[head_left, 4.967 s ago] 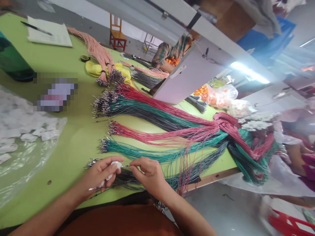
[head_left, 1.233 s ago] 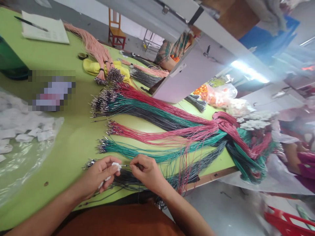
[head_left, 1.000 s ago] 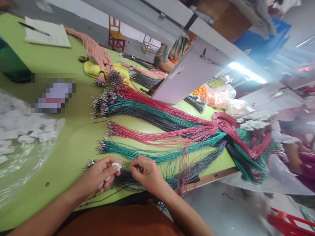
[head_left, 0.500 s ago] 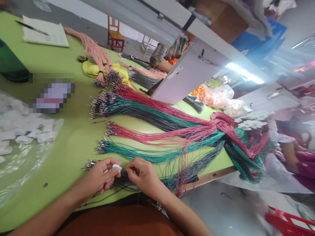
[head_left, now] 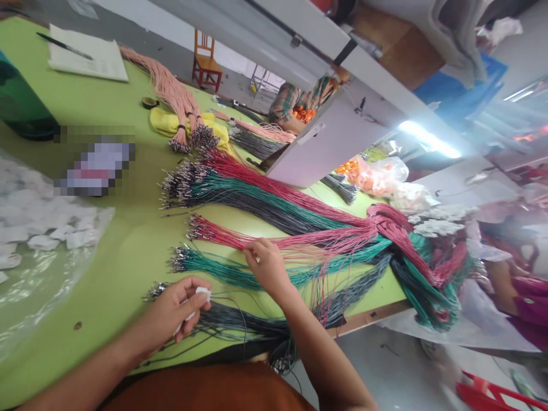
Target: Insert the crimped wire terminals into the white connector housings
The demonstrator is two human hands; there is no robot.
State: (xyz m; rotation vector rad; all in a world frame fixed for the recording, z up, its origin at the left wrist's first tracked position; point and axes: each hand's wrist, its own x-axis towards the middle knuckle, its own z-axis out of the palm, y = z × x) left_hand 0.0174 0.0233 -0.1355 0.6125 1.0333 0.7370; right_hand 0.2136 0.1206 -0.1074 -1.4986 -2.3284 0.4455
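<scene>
My left hand [head_left: 182, 305] is closed around a small white plastic connector housing [head_left: 202, 293], just above the near edge of the table. Beneath it runs a bundle of black wires [head_left: 244, 321] with metal terminals. My right hand [head_left: 268, 268] is over the red wires [head_left: 226, 236], its thumb and fingers pinched together at the bundle's lower side. Whether a wire is between those fingertips cannot be made out. Green wires [head_left: 222, 271] pass under the right hand, their terminal ends pointing left.
A plastic bag of white housings [head_left: 43, 242] lies at the left, near a blurred phone [head_left: 96, 168] and a green container [head_left: 25, 105]. Thicker wire bundles [head_left: 274, 197] lie farther back, beside a white panel [head_left: 325, 137]. A co-worker's purple sleeve [head_left: 528, 291] shows at right.
My right hand has moved away from the left hand, up and to the right, onto the red wires. The left hand stays put with the white housing. The view has shifted slightly.
</scene>
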